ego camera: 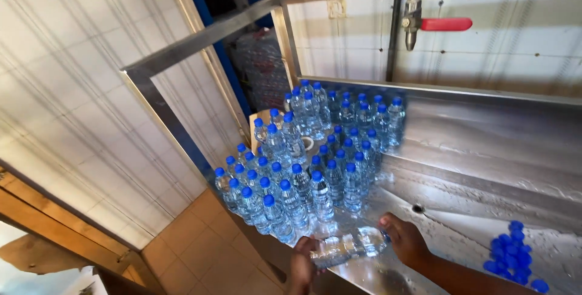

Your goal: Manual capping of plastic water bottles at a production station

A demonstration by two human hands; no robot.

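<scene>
White-tiled walls frame a stainless-steel counter (485, 149) filling the frame's right side. At bottom centre, a left hand (301, 265) and right hand (405, 240) each curl around an end of one uncapped clear plastic bottle (348, 246), held sideways. Capped water bottles (303, 155) crowd the centre; loose blue caps (512, 255) lie lower right; a red-handled tap (424, 23) hangs above.

Roughly forty-five small clear water bottles with blue caps (303, 149) stand upright, packed together on the steel counter (485, 149); the far ones blur, so the count is approximate. One more clear bottle (348, 246) lies on its side between two hands, a left hand (301, 265) and a right hand (405, 240). About fifteen loose blue caps (509, 255) sit in one heap. One tap with a red handle (445, 24) is mounted above.
</scene>
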